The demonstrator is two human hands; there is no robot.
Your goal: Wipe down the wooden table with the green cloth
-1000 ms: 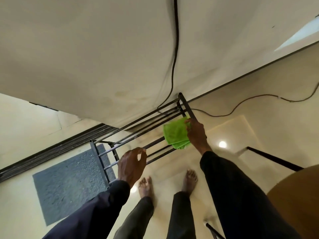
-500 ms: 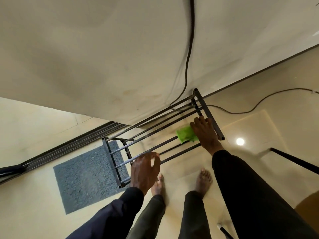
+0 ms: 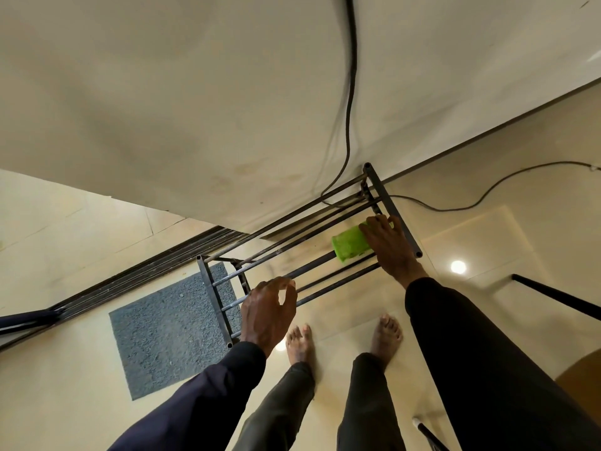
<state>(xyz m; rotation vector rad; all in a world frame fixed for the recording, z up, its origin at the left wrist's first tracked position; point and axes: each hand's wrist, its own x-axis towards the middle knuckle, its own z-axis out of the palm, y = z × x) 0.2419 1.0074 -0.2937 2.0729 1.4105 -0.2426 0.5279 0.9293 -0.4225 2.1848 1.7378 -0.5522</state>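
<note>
- Dark metal rack: a frame of thin parallel rods between two end bars, standing on the floor against the foot of the wall, seen from above.
- Bright green cloth: bunched into a short roll, lying on the rods near the rack's right end bar, its right part under the right hand.
- Right hand: palm down, fingers laid flat and close together on top of the cloth, pressing it onto the rods; dark sleeve behind the wrist.
- Left hand: at the rack's left part, fingers curled over one rod near the front; whether they fully clamp it, cannot tell. Thumb held apart from the fingers.
- Grey rough-textured rectangular floor mat: flat on the floor, left of the rack, partly beneath its left end.
- Black cable: runs down the cream wall and out along the floor to the right, behind the rack.
- Cream tiled floor: glossy, carrying a round light reflection.
- Two bare feet: flat on the floor, just in front of the rack, dark trouser legs above them.
- Brown wooden table: only a rounded edge shows at the lower right corner, well apart from the cloth.
- Dark sliding-door track: along the floor at left.
</note>
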